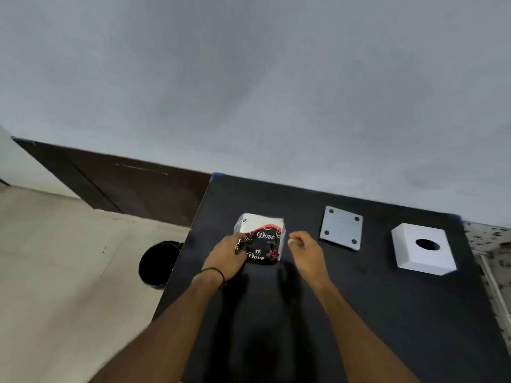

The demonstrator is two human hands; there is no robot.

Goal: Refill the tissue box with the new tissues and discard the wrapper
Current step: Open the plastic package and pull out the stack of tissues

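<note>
A wrapped pack of tissues (pixel 262 236), black and white with "Dove" printed on it, lies on the black table (pixel 359 313). My left hand (pixel 228 257) grips the pack's near left corner. My right hand (pixel 305 251) hovers just right of the pack, fingers loosely curled, holding nothing; whether it touches the wrapper I cannot tell. The white tissue box cover (pixel 423 248), with a round hole on top, stands at the right. Its flat base plate (pixel 341 228), with a dark dot in each corner, lies between the cover and the pack.
A black round bin (pixel 159 262) stands on the light floor left of the table. A grey wall rises behind the table. At the far right is a speckled surface (pixel 489 241). The table's left edge runs close to my left forearm.
</note>
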